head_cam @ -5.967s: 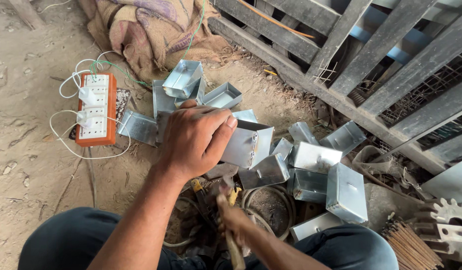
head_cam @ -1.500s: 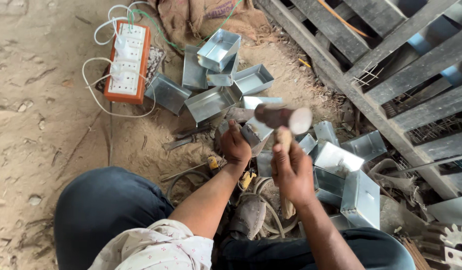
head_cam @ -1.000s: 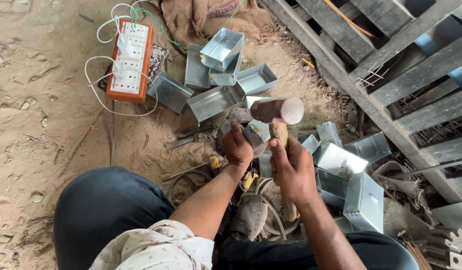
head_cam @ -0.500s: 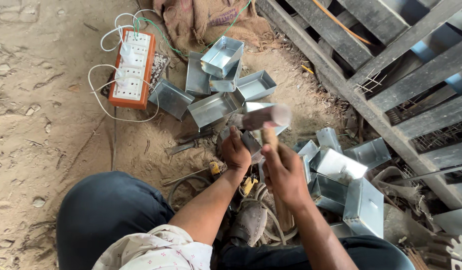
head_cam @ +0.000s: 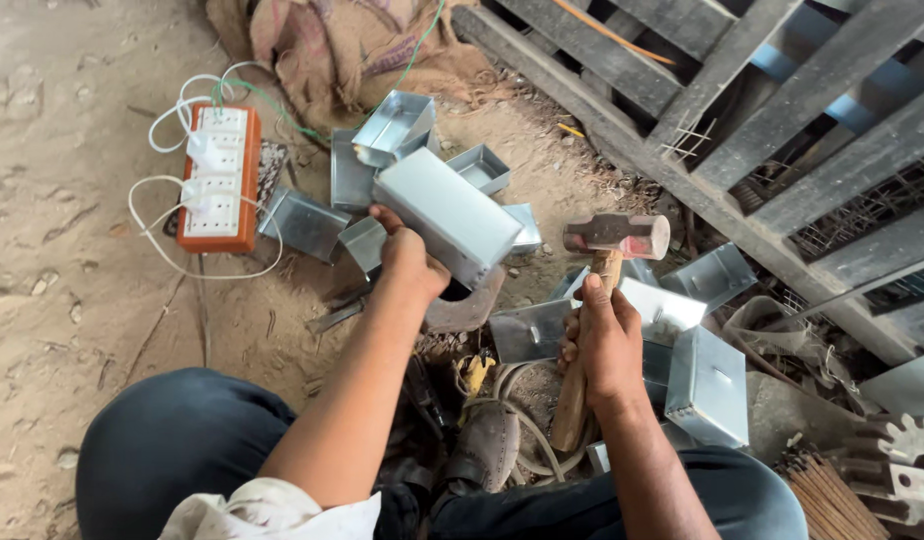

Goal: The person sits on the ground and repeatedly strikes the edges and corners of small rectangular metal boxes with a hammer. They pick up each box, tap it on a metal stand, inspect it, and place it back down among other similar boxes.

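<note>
My left hand (head_cam: 410, 268) clasped the folded grey sheet-metal box (head_cam: 448, 216) mid-frame, my right hand (head_cam: 607, 345) gripped the wooden-handled steel hammer (head_cam: 614, 238); I judged a glancing blow might hit fingers.

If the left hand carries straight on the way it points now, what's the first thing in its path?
Probably the open metal tray lying on the ground beyond the metal box that the left hand holds; depth is unclear, since the hand is raised.

Silver-grey metal box (head_cam: 450, 217); orange-white extension board (head_cam: 218, 178); brown sack (head_cam: 357, 50).
</note>
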